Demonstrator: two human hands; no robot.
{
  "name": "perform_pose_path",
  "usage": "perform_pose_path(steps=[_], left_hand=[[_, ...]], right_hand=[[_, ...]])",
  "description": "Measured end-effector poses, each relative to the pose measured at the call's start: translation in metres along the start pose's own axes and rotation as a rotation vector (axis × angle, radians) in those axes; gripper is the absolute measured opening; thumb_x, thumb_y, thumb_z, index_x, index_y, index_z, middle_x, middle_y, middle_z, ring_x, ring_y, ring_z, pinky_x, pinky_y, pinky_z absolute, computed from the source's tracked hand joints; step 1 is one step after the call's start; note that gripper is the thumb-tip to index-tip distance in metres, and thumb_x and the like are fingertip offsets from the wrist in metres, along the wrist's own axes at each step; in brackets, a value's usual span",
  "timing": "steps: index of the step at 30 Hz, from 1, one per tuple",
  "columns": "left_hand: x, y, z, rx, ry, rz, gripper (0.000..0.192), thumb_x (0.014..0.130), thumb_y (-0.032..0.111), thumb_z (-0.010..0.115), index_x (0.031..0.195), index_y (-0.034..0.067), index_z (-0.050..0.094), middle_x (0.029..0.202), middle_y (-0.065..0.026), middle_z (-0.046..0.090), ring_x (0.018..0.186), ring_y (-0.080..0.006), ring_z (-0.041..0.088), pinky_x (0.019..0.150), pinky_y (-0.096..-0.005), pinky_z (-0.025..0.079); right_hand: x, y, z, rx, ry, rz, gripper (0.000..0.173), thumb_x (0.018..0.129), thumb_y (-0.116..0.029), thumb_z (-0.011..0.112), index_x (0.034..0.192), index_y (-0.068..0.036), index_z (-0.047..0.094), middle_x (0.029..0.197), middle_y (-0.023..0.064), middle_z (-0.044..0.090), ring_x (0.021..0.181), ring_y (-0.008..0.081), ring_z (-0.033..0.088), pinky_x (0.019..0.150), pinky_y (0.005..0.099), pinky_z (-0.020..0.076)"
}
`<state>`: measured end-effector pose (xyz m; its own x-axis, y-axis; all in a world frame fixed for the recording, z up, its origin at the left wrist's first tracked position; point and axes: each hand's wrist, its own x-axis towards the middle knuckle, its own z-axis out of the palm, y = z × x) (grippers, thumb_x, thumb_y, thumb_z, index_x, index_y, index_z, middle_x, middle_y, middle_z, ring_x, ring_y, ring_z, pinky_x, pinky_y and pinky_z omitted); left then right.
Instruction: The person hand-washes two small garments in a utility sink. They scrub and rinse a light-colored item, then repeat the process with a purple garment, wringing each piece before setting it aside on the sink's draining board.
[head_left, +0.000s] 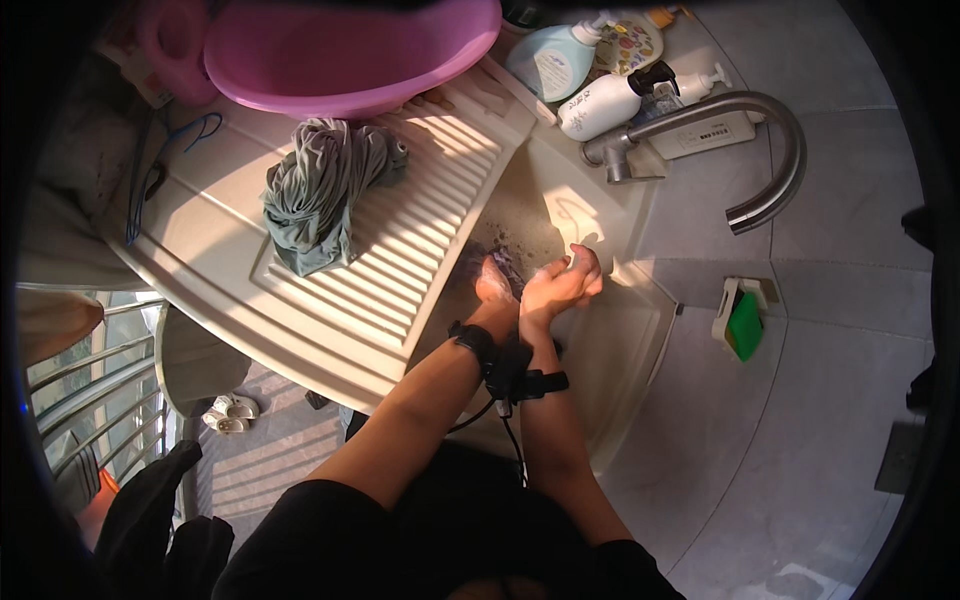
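My left hand (494, 282) is low in the laundry sink (630, 352), wet and sudsy, against a dark, soapy cloth (506, 262); its fingers are mostly hidden, so its grip cannot be told. Close beside it on the right, my right hand (564, 281) is raised over the basin with its fingers curled, and whether it holds anything is unclear. Foamy water (525, 225) lies beyond both hands. A crumpled grey-green garment (322, 187) rests on the ribbed washboard (397, 277) left of the basin. Black straps with small devices circle both wrists.
A curved metal faucet (787, 142) arches at the upper right. Behind it stand or lean several pump bottles, one a white bottle with a black pump (600, 105). A pink plastic basin (352, 97) sits at the back. A green item (745, 326) hangs in a wall holder.
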<state>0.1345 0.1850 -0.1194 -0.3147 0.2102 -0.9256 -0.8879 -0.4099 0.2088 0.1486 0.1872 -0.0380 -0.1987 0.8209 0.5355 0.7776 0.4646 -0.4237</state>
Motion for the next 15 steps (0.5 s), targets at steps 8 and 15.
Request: perform_pose_path(steps=[8, 15], left_hand=[[-0.001, 0.002, -0.022, 0.497, -0.323, 0.127, 0.047, 0.086, 0.040, 0.049, 0.114, 0.002, 0.049, 0.114, -0.0118, 0.054, 0.109, -0.0225, 0.047, 0.094, -0.0372, 0.034], [0.010, -0.003, -0.035, 0.867, -0.602, 0.426, 0.044, 0.084, 0.037, 0.053, 0.110, 0.002, 0.051, 0.107, -0.0122, 0.057, 0.102, -0.0234, 0.051, 0.089, -0.0374, 0.038]], right_hand=[[-0.001, -0.019, 0.000, 0.038, -0.036, -0.004, 0.024, 0.073, 0.002, 0.048, 0.094, -0.009, 0.056, 0.109, 0.0075, 0.053, 0.108, 0.0310, 0.037, 0.088, 0.0483, 0.0284], [-0.006, -0.022, 0.002, 0.125, -0.047, 0.058, 0.026, 0.073, 0.003, 0.049, 0.092, -0.012, 0.057, 0.106, 0.0063, 0.054, 0.105, 0.0305, 0.041, 0.088, 0.0464, 0.0310]])
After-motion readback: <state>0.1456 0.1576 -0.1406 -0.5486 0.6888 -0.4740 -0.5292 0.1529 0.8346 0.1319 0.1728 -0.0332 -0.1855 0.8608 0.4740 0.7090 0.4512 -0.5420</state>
